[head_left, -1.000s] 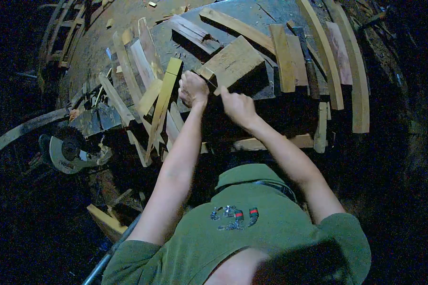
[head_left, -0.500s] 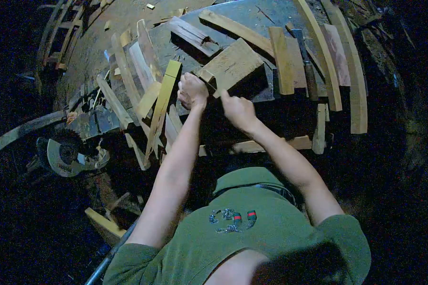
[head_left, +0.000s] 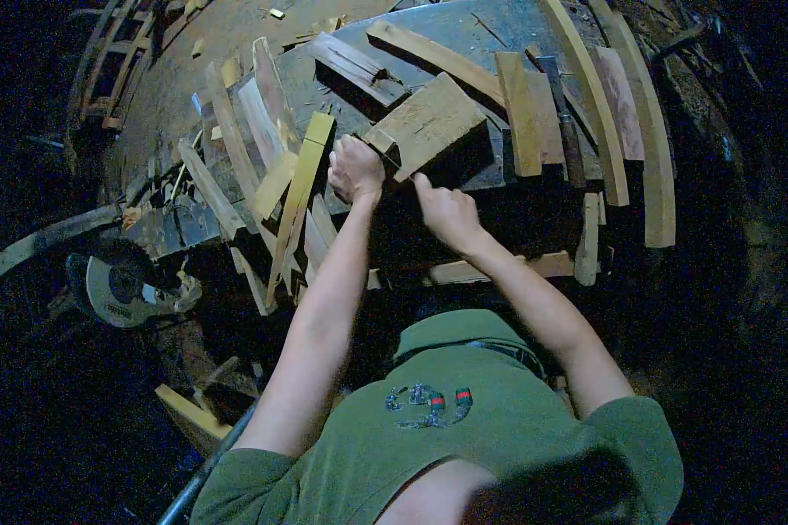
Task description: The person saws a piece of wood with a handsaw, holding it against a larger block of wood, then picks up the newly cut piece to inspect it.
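My left hand (head_left: 355, 171) is closed at the near left corner of a thick wooden block (head_left: 435, 118) on the workbench. Its fingers close on a small piece of wood (head_left: 382, 140), whose pale end shows beside the block. Just right of it, my right hand (head_left: 449, 214) is closed in front of the block's near edge, thumb side toward it. A thin dark line, perhaps a slim blade, runs between the two hands, but what the right hand grips is hidden. A yellowish wooden strip (head_left: 306, 166) with a dark line across it leans left of my left hand.
Curved wooden pieces (head_left: 587, 96) lie on the right of the workbench (head_left: 403, 26), beside a dark chisel-like tool (head_left: 569, 131). A split wood piece (head_left: 356, 66) lies behind the block. Several boards are at left, and a circular power saw (head_left: 123, 284) sits lower left.
My right hand has drawn slightly back toward me and to the right, away from the block's edge. The left hand and the block stay almost where they were.
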{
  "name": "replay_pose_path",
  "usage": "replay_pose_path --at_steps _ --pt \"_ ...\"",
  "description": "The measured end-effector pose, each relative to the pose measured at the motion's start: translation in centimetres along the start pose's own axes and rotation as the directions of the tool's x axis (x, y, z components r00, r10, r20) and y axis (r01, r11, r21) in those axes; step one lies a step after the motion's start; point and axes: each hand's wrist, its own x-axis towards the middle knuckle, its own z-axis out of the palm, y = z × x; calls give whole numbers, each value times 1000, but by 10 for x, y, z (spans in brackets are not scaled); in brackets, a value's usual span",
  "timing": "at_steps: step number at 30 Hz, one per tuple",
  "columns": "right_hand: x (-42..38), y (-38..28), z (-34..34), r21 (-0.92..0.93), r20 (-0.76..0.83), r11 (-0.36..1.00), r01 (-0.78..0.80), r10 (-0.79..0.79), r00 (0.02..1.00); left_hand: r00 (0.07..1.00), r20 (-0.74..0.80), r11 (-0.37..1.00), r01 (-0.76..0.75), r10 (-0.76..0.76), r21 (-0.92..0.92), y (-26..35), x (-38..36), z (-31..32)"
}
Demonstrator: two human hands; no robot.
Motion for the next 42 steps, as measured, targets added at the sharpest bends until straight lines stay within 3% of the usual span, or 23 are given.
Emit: replay_pose_path --at_steps 3,6,10,12,14,16,17,18,19,20,22,24,26,28,29,30,32,33,35,40,42 --pt "-15 -2 -11 5 75 1000 -28 28 997 997 -47 997 -61 63 48 -2 0 0" --pt "21 -7 1 124 15 992 -24 22 1000 995 -94 1000 28 -29 -5 8 -2 -4" --pt "66 -26 8 158 -23 987 2 1 1000 1000 -6 1000 -21 21 14 5 5 -7" --pt "70 -22 5 237 -2 971 42 -43 999 994 68 996 82 -80 -22 12 -2 -19" --pt "63 -10 0 316 -9 948 26 -25 1000 998 27 997 61 -59 -52 6 0 -12" --pt "47 14 -3 467 7 884 -8 5 1000 999 -15 997 -37 36 -74 -6 4 0" --pt "37 30 2 441 -57 897 21 5 998 995 56 991 -78 84 -109 -12 4 -3" --pt "27 45 7 413 -124 910 47 6 992 995 54 990 -83 90 -112 -18 4 -7" --pt "16 53 -2 411 -135 911 43 14 991 979 -12 967 -200 201 -157 -23 4 -12" --pt "1 60 -11 403 -120 914 -41 97 988 948 -80 927 -319 309 -196 -25 0 -14" --pt "-18 65 -17 400 -107 907 -132 189 976 960 -71 944 -280 272 -173 -18 -24 -42" --pt "-27 63 -15 391 -5 900 -194 213 977 884 -61 873 -467 464 -142 -32 -30 -38" --pt "-28 53 -15 339 -33 928 -155 176 984 872 -52 844 -485 487 -228 -40 -25 -33" --pt "-27 42 -14 317 -49 943 -101 123 991 842 287 691 -133 456 -710 -37 -20 -43" --pt "-27 37 -13 333 -63 939 -85 112 992 807 380 826 -218 452 -520 -38 -21 -50" --pt "-26 32 -13 336 -63 939 -74 101 993 813 376 830 -216 445 -515 -43 -22 -47" --pt "-28 27 -13 363 -83 931 -31 66 994 798 53 765 -555 601 -327 -49 -25 -40" --pt "-30 26 -10 363 -82 931 -30 64 995 822 52 792 -527 567 -308 -46 -28 -42" --pt "-33 25 1 160 -212 987 21 14 977 864 38 831 -469 501 -299 -38 -32 -43" --pt "-34 21 0 179 -154 984 -3 31 988 924 67 902 -350 377 -251 -26 -28 -51" --pt "-35 19 -3 153 -123 988 -10 29 992 977 84 960 -172 194 -221 -21 -23 -45"
